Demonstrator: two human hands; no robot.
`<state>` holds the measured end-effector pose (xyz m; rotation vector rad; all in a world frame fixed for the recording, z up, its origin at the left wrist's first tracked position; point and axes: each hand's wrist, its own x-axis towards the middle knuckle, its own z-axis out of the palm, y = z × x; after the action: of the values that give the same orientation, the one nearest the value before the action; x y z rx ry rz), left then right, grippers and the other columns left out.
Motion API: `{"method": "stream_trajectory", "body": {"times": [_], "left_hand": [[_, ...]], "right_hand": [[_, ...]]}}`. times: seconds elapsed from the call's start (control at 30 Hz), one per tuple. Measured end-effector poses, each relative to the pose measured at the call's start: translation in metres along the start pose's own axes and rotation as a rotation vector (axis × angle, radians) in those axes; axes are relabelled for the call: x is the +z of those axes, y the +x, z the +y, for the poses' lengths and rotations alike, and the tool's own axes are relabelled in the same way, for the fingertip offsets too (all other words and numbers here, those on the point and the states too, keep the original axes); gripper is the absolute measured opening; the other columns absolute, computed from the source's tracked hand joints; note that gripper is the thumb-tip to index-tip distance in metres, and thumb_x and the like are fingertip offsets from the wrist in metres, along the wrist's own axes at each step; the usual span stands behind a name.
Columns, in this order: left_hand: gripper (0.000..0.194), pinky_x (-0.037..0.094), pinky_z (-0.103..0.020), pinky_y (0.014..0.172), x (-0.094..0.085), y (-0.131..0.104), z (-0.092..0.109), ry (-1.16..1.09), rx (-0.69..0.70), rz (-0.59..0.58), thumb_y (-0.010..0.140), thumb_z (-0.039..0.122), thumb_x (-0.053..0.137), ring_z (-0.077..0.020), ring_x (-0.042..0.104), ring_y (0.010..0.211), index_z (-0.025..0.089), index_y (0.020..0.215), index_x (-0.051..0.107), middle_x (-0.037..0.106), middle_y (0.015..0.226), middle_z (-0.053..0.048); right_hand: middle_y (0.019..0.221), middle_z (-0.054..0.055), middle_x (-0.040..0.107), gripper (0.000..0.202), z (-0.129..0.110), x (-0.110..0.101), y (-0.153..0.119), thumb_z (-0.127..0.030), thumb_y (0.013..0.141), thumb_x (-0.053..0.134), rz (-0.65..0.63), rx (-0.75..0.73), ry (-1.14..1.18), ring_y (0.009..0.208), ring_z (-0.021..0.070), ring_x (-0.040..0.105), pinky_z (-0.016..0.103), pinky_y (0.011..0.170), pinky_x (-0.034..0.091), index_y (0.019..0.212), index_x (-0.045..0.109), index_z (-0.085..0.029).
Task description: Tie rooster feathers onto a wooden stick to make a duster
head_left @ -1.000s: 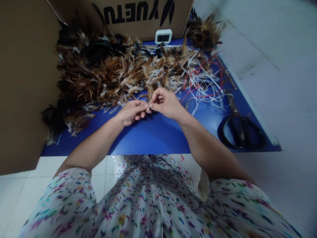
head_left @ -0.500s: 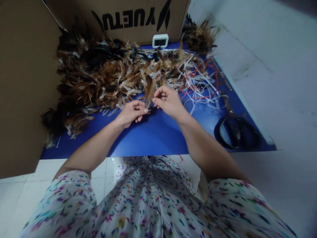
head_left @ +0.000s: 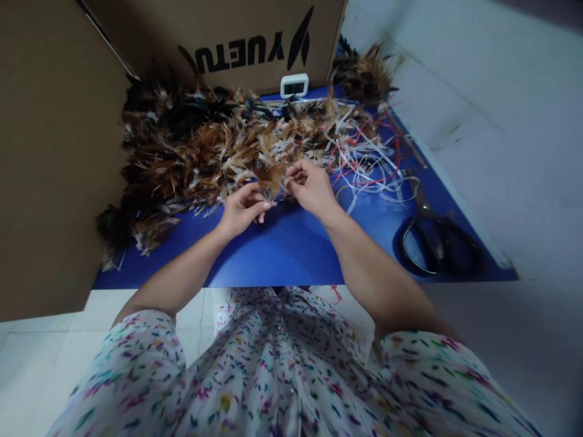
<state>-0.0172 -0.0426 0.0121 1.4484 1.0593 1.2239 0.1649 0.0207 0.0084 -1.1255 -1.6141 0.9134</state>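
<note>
A small bunch of brown feathers (head_left: 270, 178) fans up between my two hands, over the near edge of the feather heap. My left hand (head_left: 243, 211) pinches its lower end between thumb and fingers. Just to the right, my right hand (head_left: 312, 187) has its thumb and fingertips drawn together at the side of the bunch. Whatever lies between those right fingertips is too small to make out. Behind both hands spreads a wide heap of brown, black and white feathers (head_left: 191, 152).
Large black-handled scissors (head_left: 435, 243) lie at the right of the blue table (head_left: 291, 255). White and red strings (head_left: 368, 164) tangle nearby. A small white digital clock (head_left: 294, 86) stands before a cardboard box (head_left: 255, 30). A cardboard panel (head_left: 50, 158) rises at left; another feather clump (head_left: 367, 73) sits at back right.
The feather bunch, upright before, now spreads wider and leans across between the hands. My hands have shifted only slightly. The view has tilted a little.
</note>
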Motion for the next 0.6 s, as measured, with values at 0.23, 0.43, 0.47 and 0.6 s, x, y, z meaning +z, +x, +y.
{"method": "stream_trajectory", "body": {"times": [0.23,0.43,0.47,0.6], "left_hand": [[0.047,0.040,-0.020,0.040,0.001,0.001,0.009,0.056,0.118,0.143,0.068,0.059,0.082,-0.0074,0.054,0.041,0.017,0.073,0.062,0.060,0.054,0.003],[0.042,0.044,-0.021,0.043,-0.038,-0.023,0.042,0.228,0.191,0.254,0.075,0.058,0.078,-0.0087,0.058,0.049,0.019,0.081,0.063,0.065,0.063,0.002],[0.042,0.044,-0.021,0.043,-0.052,-0.030,0.047,0.277,0.195,0.298,0.075,0.058,0.078,-0.0087,0.058,0.049,0.020,0.081,0.063,0.066,0.064,0.002],[0.040,0.042,-0.021,0.040,-0.129,-0.066,0.056,0.504,0.174,0.543,0.076,0.057,0.078,-0.0091,0.059,0.052,0.021,0.087,0.066,0.071,0.072,0.001]], "right_hand": [[0.070,-0.001,0.064,0.014,0.000,0.000,-0.005,-0.014,0.070,0.057,-0.022,-0.075,-0.185,0.063,0.0149,0.058,0.031,0.068,0.048,0.081,0.057,-0.022],[0.069,0.000,0.064,0.014,0.002,0.002,-0.008,-0.014,0.073,0.057,-0.069,-0.085,-0.304,0.065,0.0176,0.063,0.034,0.071,0.050,0.085,0.062,-0.021],[0.071,0.001,0.065,0.015,0.003,0.002,-0.009,-0.014,0.074,0.058,-0.089,-0.092,-0.317,0.067,0.0182,0.064,0.034,0.072,0.050,0.086,0.063,-0.021],[0.077,0.004,0.068,0.017,0.006,0.004,-0.011,-0.014,0.077,0.058,-0.155,-0.123,-0.386,0.071,0.0196,0.065,0.033,0.071,0.050,0.091,0.065,-0.020]]}}
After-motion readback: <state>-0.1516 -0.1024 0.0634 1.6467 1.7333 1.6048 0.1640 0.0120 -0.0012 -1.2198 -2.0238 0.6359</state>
